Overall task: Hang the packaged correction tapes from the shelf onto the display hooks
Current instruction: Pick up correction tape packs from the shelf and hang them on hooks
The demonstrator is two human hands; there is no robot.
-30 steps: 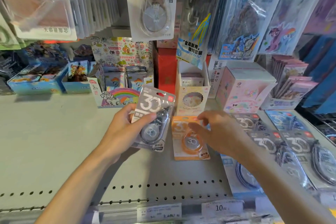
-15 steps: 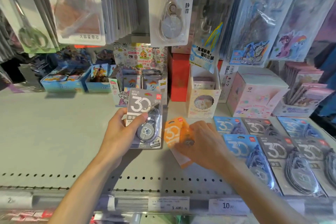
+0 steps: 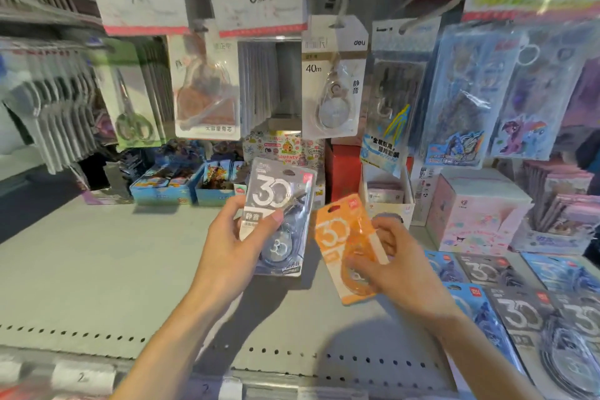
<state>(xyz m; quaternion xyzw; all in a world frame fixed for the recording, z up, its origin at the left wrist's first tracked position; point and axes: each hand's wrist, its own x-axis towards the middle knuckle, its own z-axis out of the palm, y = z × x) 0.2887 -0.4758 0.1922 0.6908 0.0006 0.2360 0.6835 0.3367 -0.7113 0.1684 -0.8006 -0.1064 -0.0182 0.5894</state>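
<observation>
My left hand [image 3: 227, 247] grips a grey "30" correction tape pack [image 3: 279, 214], held upright above the shelf [image 3: 97, 269]. Just to its right, my right hand [image 3: 399, 266] holds an orange "30" correction tape pack [image 3: 341, 237], lifted off the shelf and tilted. Several more blue and grey packs [image 3: 506, 302] lie flat on the shelf at the right. Above, a white "40m" tape pack [image 3: 332, 81] hangs from a display hook [image 3: 342, 14].
Hanging scissors [image 3: 130, 97], refill packs [image 3: 207, 88] and cartoon-printed packages [image 3: 470, 94] fill the hook rows above. Price tags [image 3: 256, 0] sit over the hooks. Card boxes [image 3: 168, 182] and a pink box [image 3: 474, 208] stand at the shelf's back.
The view has tilted upward, showing the hooks and price tags. My right hand has lifted the orange pack off the shelf; my left hand has raised the grey pack slightly.
</observation>
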